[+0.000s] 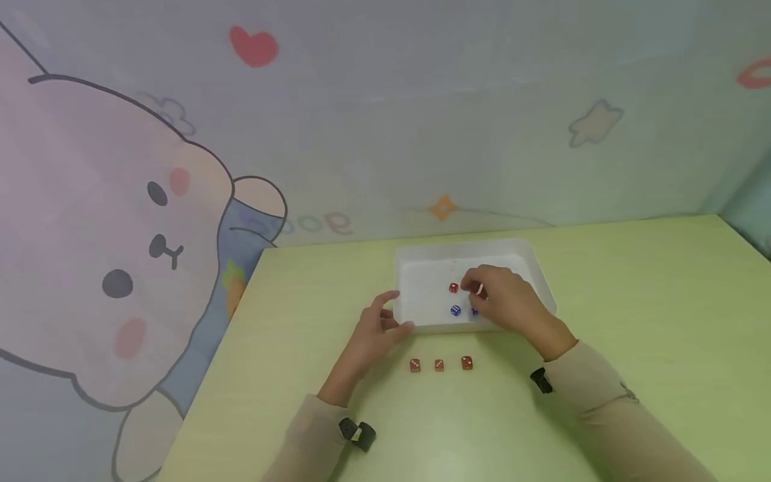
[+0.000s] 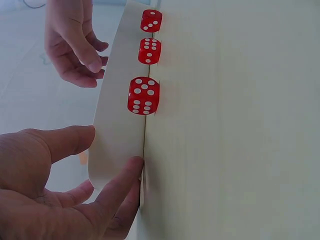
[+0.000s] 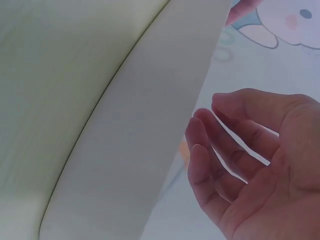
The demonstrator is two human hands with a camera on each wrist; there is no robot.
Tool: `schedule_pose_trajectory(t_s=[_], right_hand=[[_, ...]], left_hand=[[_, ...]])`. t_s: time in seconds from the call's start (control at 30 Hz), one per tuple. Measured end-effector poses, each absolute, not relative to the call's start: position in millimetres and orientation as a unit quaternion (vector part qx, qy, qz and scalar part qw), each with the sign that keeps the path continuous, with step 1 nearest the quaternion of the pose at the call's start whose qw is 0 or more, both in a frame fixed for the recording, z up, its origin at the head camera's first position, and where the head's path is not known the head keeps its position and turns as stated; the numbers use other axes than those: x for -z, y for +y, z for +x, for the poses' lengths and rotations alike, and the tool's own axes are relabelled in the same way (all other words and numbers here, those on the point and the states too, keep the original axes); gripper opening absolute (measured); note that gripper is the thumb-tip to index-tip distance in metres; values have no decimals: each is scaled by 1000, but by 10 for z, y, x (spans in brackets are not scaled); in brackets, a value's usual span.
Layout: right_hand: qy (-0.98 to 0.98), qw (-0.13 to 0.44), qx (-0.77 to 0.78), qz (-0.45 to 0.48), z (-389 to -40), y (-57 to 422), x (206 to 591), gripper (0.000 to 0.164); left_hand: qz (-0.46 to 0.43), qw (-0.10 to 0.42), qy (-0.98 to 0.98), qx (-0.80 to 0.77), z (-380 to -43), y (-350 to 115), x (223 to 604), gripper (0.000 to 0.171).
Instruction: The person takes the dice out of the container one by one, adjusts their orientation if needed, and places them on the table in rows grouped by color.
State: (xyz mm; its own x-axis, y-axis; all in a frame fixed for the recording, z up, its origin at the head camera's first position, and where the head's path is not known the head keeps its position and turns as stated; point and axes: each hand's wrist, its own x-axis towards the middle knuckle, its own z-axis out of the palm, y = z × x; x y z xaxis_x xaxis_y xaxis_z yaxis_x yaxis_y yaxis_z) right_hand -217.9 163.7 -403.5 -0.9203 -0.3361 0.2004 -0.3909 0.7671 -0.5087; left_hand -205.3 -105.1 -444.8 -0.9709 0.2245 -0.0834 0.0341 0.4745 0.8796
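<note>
A shallow white tray [image 1: 476, 328] stands on the table. My left hand [image 1: 373, 335] holds its near left corner, thumb at the front wall and fingers along the left side. My right hand [image 1: 506, 298] is over the tray's right part with fingers loosely bent; no die shows between them in the right wrist view. Below and beside its fingertips lie a red die [image 1: 454, 288], a blue die [image 1: 456, 310] and another blue die [image 1: 474, 311], partly covered. A reddish spot shows behind the fingers, too hidden to tell.
In front of the tray three red dice stand in a row: a left one [image 1: 415, 365], a middle one [image 1: 439, 365] and a right one [image 1: 467, 363]. Behind the pale green table [image 1: 632, 301] rises a wall covering [image 1: 385, 134] with cartoon prints.
</note>
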Motion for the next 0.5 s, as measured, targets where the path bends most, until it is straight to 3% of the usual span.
schedule_pose_trajectory(t_s=[0.5], right_hand=[[-940, 19, -275, 203, -2448, 1710, 4150, 22]], left_hand=[[76, 94, 856, -503, -2074, -998, 4423, 68]])
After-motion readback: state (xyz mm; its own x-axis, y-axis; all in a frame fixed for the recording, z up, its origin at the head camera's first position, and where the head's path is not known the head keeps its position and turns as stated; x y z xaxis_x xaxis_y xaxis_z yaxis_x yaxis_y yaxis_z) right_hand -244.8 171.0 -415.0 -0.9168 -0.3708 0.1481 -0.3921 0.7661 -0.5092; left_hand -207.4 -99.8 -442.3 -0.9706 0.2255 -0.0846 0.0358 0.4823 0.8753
